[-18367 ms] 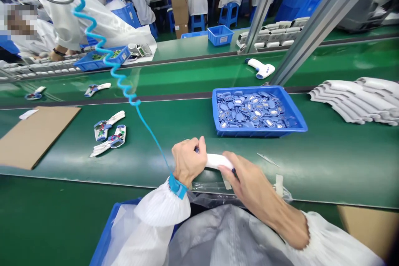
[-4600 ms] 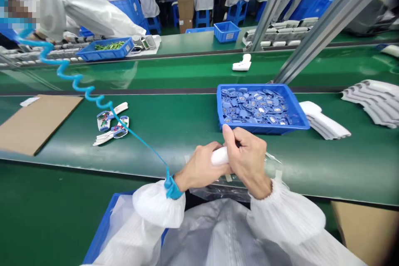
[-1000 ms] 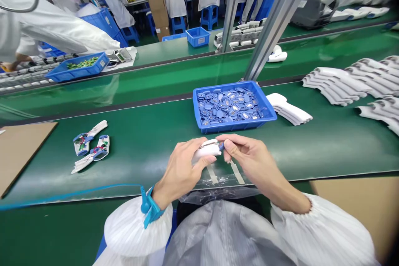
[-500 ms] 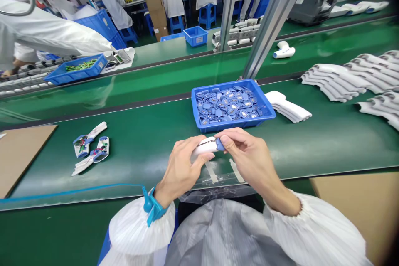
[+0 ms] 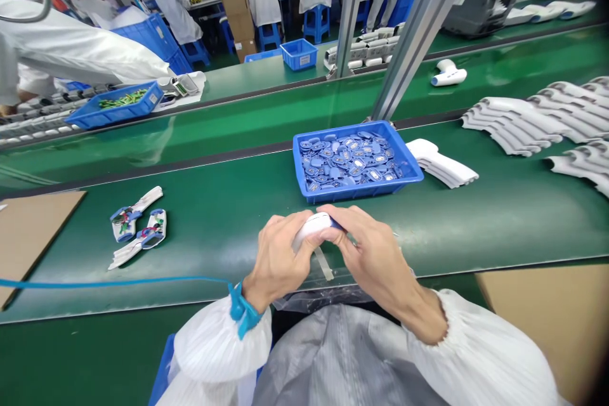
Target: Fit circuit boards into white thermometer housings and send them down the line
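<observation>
Together, both hands (image 5: 328,254) clasp the white housing (image 5: 313,226).

A: Where does the tray (image 5: 361,191) sit?
B: On the belt (image 5: 228,203), just behind the left hand (image 5: 278,260) and right hand (image 5: 375,254) — they meet around a casing (image 5: 314,225) at the near edge. Small parts (image 5: 349,162) lie in it.
A: And beside it?
B: A stack of shells (image 5: 442,166) just to its right, more shells (image 5: 523,120) further right. Well to the left lie two open units (image 5: 137,228) — then a cardboard sheet (image 5: 33,222).
</observation>
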`<state>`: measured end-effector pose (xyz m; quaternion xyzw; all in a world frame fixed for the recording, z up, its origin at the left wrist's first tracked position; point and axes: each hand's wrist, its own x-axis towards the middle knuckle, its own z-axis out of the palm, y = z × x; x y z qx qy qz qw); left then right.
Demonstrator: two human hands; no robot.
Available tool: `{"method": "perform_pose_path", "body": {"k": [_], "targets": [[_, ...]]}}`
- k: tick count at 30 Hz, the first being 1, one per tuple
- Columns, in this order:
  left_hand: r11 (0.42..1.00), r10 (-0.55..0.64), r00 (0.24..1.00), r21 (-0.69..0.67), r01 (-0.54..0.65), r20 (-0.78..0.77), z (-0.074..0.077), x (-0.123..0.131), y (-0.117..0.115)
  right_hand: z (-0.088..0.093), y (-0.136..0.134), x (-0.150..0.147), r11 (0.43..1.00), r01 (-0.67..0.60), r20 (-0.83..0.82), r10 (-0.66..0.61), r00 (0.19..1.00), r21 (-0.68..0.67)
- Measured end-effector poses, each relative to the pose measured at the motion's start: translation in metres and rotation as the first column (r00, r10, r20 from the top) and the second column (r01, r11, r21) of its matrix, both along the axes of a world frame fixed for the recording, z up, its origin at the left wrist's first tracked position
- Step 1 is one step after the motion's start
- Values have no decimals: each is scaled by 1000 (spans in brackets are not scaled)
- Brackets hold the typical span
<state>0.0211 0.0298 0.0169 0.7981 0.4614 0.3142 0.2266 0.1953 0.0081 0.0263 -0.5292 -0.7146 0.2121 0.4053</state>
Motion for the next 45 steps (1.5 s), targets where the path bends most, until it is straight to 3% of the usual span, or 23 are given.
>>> {"method": "perform_pose_path", "body": {"k": [5, 7, 9, 11, 14, 17, 19, 21, 23, 24, 25, 27, 29, 30, 33, 35, 37, 39, 42, 45], "targets": [[1000, -9, 999, -3, 9, -45, -4, 2, -9, -7, -10, 9, 999, 23, 24, -22, 999, -44], [989, 140, 989, -60, -138, 39, -9, 3, -13, -4, -16, 13, 997, 11, 41, -8, 999, -76], [914, 404, 908, -103, -394, 110, -17, 7, -15, -1, -22, 13, 991, -45, 62, 53, 997, -126], [832, 553, 824, -41, -553, 123, -26, 11, -13, -1, -27, 9, 979, -110, 95, 127, 987, -170], [847, 514, 854, 110, -521, 86, -32, 13, -2, -7, -32, -3, 974, -125, 128, 150, 980, -190], [917, 398, 917, -15, -398, 26, -27, 0, 4, -16, -27, -13, 952, -41, 23, 50, 998, -302], [940, 330, 941, -115, -320, 78, -23, -14, 0, -22, -17, -18, 841, 22, -86, -82, 993, -540], [942, 334, 916, -104, -318, 221, -24, -24, -7, -27, -5, -23, 638, -5, -153, -178, 972, -770], [880, 467, 814, -96, -465, 346, -29, -30, -11, -31, 3, -29, 470, -109, -212, -171, 962, -876], [826, 554, 747, -133, -547, 367, -32, -32, -10, -32, 5, -33, 462, -156, -231, -110, 967, -873], [769, 631, 685, -180, -613, 363, -35, -32, -8, -32, 6, -37, 516, -181, -225, -22, 974, -837], [705, 707, 635, -240, -667, 311, -40, -32, 2, -31, 3, -47, 697, -201, -96, 186, 978, -689], [706, 708, 655, -242, -666, 263, -42, -32, 15, -31, -1, -57, 841, -233, 148, 343, 928, -488], [704, 710, 663, -234, -671, 236, -42, -32, 20, -32, -3, -62, 870, -245, 256, 376, 891, -429], [700, 713, 686, -204, -684, 147, -43, -33, 27, -35, -4, -72, 883, -249, 433, 420, 798, -397], [753, 655, 751, -157, -639, 87, -42, -41, 26, -38, -2, -71, 882, -234, 446, 417, 792, -410], [838, 533, 845, -110, -535, -43, -40, -56, 28, -39, 2, -63, 903, -229, 387, 370, 844, -363], [859, 458, 856, -127, -495, -237, -36, -80, 41, -38, 4, -50, 963, -161, 308, 223, 925, -214], [740, 566, 730, -154, -655, -382, -20, -124, 90, -34, 3, -32, 999, -3, 228, 10, 974, -32], [615, 703, 618, -137, -777, -351, 10, -171, 154, -30, -1, -27, 997, 5, 195, 9, 981, -72]]}}
